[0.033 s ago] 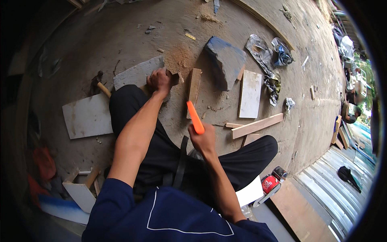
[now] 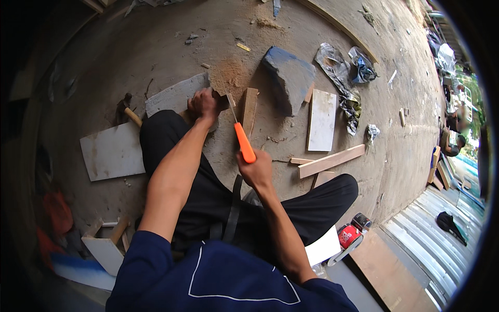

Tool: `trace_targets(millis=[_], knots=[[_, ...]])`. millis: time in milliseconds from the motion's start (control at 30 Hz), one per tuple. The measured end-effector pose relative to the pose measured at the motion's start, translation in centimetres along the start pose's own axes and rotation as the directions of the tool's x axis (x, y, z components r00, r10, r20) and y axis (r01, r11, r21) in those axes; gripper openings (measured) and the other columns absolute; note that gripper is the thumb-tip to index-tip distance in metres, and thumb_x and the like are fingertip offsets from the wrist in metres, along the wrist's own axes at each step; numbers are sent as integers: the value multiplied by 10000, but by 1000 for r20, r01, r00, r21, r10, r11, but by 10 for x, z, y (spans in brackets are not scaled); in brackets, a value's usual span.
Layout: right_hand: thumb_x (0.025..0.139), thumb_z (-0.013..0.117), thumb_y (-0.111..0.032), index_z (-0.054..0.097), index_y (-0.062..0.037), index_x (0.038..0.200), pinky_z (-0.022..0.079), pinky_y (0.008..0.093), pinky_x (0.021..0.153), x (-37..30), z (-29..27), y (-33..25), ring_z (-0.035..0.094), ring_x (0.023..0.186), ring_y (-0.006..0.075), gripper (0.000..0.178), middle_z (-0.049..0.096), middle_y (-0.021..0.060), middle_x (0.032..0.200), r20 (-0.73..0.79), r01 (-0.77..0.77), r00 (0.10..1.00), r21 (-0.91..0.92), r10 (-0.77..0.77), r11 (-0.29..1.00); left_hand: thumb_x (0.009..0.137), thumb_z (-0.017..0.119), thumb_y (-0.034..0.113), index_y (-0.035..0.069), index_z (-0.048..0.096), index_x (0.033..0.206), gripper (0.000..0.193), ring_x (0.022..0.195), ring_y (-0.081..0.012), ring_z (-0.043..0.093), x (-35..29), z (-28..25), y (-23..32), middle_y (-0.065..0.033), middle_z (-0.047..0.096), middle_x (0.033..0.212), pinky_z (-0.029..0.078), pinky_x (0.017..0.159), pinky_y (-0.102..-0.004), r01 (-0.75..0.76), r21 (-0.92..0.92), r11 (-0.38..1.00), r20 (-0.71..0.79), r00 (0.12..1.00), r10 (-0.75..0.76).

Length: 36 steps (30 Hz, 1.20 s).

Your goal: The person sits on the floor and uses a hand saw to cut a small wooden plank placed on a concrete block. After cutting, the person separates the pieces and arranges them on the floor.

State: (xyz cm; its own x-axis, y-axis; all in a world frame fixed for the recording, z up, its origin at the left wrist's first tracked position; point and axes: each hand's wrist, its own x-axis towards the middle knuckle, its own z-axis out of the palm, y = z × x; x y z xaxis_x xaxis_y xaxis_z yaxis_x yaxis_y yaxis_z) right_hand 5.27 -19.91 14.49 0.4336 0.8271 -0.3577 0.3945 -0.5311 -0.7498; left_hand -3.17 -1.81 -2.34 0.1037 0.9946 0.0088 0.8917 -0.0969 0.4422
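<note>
My right hand (image 2: 255, 169) is closed round the orange handle of a saw (image 2: 243, 143). Its narrow metal blade points away from me, edge-on, toward a short wood block (image 2: 224, 103). That block is gripped by my left hand (image 2: 204, 105), fingers wrapped over it beside a pale grey slab (image 2: 174, 94); much of the block is hidden by the hand. Whether the blade touches the wood I cannot tell. Just right of the blade, a longer wood piece (image 2: 250, 109) lies on the ground. Reddish sawdust (image 2: 231, 73) is spread beyond the block.
A hammer (image 2: 128, 109) and a white board (image 2: 112, 151) lie left of my knee. To the right are a blue-grey stone block (image 2: 288, 78), a whitish board (image 2: 322, 122), wood strips (image 2: 332, 162) and crumpled plastic (image 2: 335, 62). A red can (image 2: 349, 236) stands near my right leg.
My right hand has shifted slightly left and away from me with the saw, and its blade now shows beside the block. My left hand has stayed in nearly the same place.
</note>
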Motion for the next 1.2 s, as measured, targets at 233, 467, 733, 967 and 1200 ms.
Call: trace_targets(millis=[233,467,733,967,1200], knots=[[743,658,-187,613,19,736,447,394,539,-55,-36,5,584,598,394,211,564,229,633,106,-60,993,100,49,993,791,482,229,134,618,750,171,881,-246,591,1,-7,-1,-24,639,828,373,807,-469,70,75,995,12,997,-71],[739,664,-186,641,2,778,469,386,562,-5,-16,4,599,632,391,194,580,218,650,21,-43,999,46,42,998,792,473,231,128,613,728,185,847,-265,599,1,-2,-2,-33,649,844,390,749,-459,68,72,995,17,997,-69],[749,656,-193,615,26,746,447,391,552,-39,-35,7,596,617,388,223,570,238,654,76,-73,994,-3,73,997,795,458,235,105,604,728,207,820,-308,611,2,-12,0,-75,639,823,447,689,-460,-6,66,998,-51,999,10],[758,645,-205,587,39,718,429,389,535,-14,-25,2,560,554,373,253,543,234,618,45,-29,999,28,27,999,788,498,221,125,624,730,169,877,-265,600,6,-5,0,-41,650,853,394,746,-490,25,33,999,-52,998,-24],[760,633,-181,572,39,718,420,374,523,-17,-17,3,542,511,330,232,522,225,597,5,-61,998,17,61,998,787,490,213,132,619,734,161,888,-262,590,3,-1,1,-42,639,846,385,780,-481,30,-20,999,-29,999,-31]])
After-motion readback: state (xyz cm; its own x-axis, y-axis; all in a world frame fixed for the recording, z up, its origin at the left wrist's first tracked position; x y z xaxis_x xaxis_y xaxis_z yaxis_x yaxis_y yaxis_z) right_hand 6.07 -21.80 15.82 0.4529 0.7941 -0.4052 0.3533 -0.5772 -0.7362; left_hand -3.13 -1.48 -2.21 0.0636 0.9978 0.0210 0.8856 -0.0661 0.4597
